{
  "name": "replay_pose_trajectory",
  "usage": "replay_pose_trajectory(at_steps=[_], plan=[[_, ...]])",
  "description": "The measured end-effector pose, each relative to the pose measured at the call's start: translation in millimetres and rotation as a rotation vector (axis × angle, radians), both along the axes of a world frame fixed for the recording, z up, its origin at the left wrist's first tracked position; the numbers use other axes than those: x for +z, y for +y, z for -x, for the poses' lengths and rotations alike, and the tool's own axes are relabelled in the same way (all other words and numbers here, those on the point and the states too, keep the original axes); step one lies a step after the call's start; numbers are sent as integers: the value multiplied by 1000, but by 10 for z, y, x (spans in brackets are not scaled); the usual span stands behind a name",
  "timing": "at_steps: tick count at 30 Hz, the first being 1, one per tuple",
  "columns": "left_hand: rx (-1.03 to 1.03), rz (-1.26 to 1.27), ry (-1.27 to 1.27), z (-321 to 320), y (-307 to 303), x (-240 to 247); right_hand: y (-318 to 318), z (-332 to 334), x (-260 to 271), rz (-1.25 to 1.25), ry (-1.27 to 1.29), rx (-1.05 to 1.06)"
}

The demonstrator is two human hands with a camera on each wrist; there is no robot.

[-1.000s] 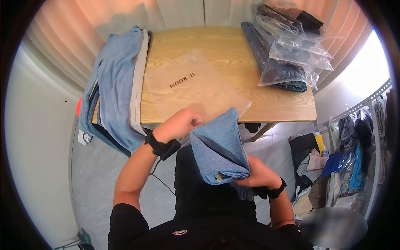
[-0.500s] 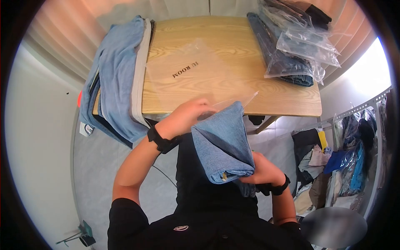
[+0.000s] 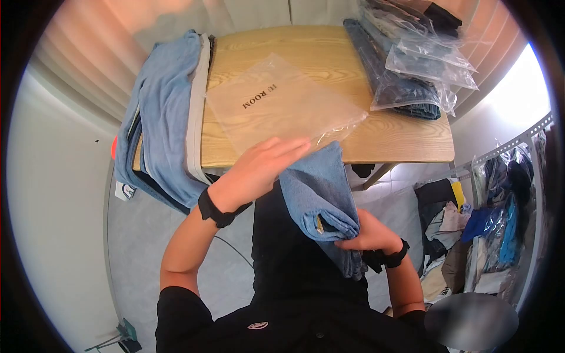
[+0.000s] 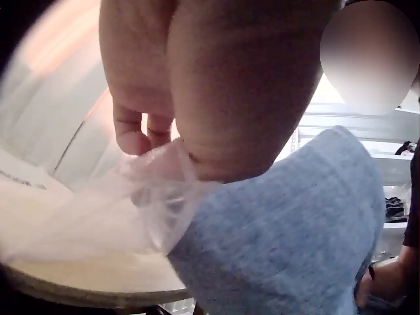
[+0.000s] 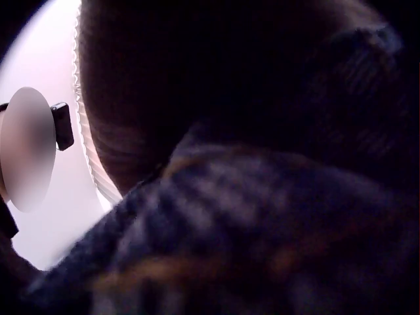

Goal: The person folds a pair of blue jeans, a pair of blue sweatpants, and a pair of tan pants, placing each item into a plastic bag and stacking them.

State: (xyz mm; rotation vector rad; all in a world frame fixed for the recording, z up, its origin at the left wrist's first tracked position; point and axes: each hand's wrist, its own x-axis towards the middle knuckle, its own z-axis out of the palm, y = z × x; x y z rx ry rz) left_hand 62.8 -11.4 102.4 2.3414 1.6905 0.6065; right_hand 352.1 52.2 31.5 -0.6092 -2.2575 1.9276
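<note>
My right hand [image 3: 374, 232] grips a folded pair of light blue jeans [image 3: 321, 191] at its lower right end, over my lap. Part of the denim hangs below that hand. My left hand [image 3: 253, 170] is at the mouth of a clear plastic bag [image 3: 241, 123] with "IU ROOM" printed on it, lying flat on the table. In the left wrist view, thin plastic [image 4: 157, 203] bunches round the thumb and fingertips, and the jeans [image 4: 282, 223] come right up beside the palm. Dark, blurred denim [image 5: 230, 216] fills most of the right wrist view.
Several pairs of trousers [image 3: 162, 112] drape over the left side of the wooden table [image 3: 400, 141]. A pile of bagged jeans [image 3: 406, 70] stands at the back right. Shelving [image 3: 532, 206] with wrapped garments and a heap of clothes [image 3: 444, 235] is on the right.
My left hand has moved a little right along the bag's mouth, its fingers now straighter. The jeans' lower end has risen slightly, and more hanging denim shows below it.
</note>
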Motion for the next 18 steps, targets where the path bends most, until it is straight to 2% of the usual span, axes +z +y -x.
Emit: replay_pose_trajectory(at_steps=[7,11,18], plan=[[-151,-118,79,-201,-72,174,-24,74,80,-65,-37,-65],[-135,-119,47,-275,-149,308,-73,67,95,-112,-21,-127],[-145,-214,179,-463,-278,508,-108,85,209,-140,-62,-258]])
